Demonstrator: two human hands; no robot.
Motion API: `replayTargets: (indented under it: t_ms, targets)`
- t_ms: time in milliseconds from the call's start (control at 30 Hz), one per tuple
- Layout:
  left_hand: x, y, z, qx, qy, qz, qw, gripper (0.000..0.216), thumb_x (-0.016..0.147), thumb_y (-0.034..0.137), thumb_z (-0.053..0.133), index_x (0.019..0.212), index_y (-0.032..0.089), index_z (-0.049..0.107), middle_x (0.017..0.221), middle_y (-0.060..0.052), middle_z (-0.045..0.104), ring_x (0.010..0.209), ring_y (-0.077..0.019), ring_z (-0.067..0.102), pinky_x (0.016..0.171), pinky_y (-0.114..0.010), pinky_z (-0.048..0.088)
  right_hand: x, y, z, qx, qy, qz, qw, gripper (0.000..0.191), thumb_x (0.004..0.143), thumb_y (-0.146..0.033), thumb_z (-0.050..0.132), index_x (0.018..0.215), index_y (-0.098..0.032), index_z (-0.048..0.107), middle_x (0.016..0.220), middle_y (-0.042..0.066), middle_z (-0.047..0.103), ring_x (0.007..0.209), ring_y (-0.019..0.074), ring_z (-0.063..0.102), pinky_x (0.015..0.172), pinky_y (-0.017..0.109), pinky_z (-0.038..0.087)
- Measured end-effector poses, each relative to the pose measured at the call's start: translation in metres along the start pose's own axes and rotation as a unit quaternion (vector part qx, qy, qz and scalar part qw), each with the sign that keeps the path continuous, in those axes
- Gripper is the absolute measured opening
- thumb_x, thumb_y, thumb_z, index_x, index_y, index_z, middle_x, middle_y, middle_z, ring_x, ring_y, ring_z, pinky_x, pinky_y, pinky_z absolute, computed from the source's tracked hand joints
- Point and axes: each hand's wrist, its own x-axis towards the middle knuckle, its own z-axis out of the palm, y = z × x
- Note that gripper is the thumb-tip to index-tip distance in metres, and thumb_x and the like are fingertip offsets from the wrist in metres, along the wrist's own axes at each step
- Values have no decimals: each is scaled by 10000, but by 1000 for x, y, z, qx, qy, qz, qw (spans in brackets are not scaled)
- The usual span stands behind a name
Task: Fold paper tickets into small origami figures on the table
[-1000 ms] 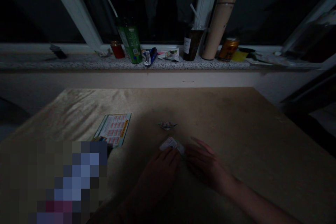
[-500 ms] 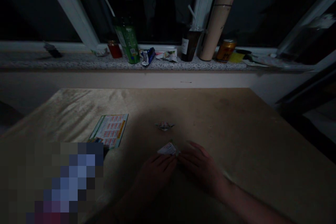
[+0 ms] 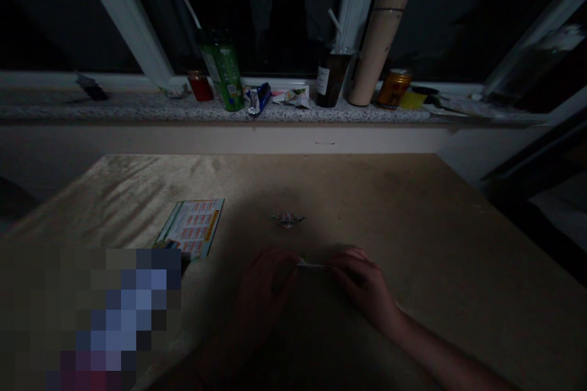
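In dim light my left hand and my right hand meet over the near part of a tan table. Between their fingertips they pinch a small folded piece of printed paper, which shows edge-on as a thin pale strip. A small finished folded paper figure lies on the table just beyond the hands. A printed leaflet lies flat to the left.
A stone window sill runs behind the table with a green bottle, a red jar, snack wrappers, a dark cup with a straw, a tall beige tube and an orange can.
The folded paper was tilted up showing its printed face; now it lies flat and edge-on between both hands, which have drawn in on its two ends.
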Motion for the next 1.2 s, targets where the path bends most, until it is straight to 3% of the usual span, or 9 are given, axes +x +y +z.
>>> replayTargets:
  t_ms: [167,467,733,1000,1100,1200]
  targets:
    - [-2,-2,3,-47,16,-36,998,55,894,219,476,889,243,524,928,2,629,887,-194,614,815,-354,497,2,-1,-1,-18,-6,-15,1000,177,897,-308,527,784,-223,634,715,21,640,779,211,602,750,374,432]
    - [3,-2,0,-86,26,-31,995,130,861,151,473,792,223,556,1096,-36,534,991,-194,568,849,-334,493,1,5,1,-33,-29,14,999,202,904,-299,525,746,-213,618,696,14,611,745,195,557,726,364,387]
    - [2,-5,6,-55,17,-30,998,105,882,183,483,931,241,555,1189,-36,488,1076,-201,530,911,-361,471,1,6,4,-88,-30,37,995,293,884,-299,548,611,-202,504,615,-26,527,680,164,519,740,345,350]
    - [-1,1,3,93,-64,27,993,361,904,224,466,1263,248,440,1268,-50,519,1130,-236,492,975,-435,396,-1,8,7,-144,-26,37,989,321,862,-310,566,582,-192,465,617,-27,514,688,156,516,772,340,319]
    - [-3,7,2,145,-102,41,983,404,906,274,472,1303,217,421,1268,-63,538,1140,-254,480,1029,-499,307,-2,6,9,-153,-29,29,987,298,843,-291,594,582,-192,491,639,-20,530,731,170,513,785,352,299]
    - [-8,11,3,195,-122,68,971,455,919,309,443,1357,205,376,1346,-75,487,1222,-278,412,1083,-573,122,-2,5,9,-164,-35,29,985,284,828,-272,613,576,-194,508,652,-16,541,751,177,511,795,360,290]
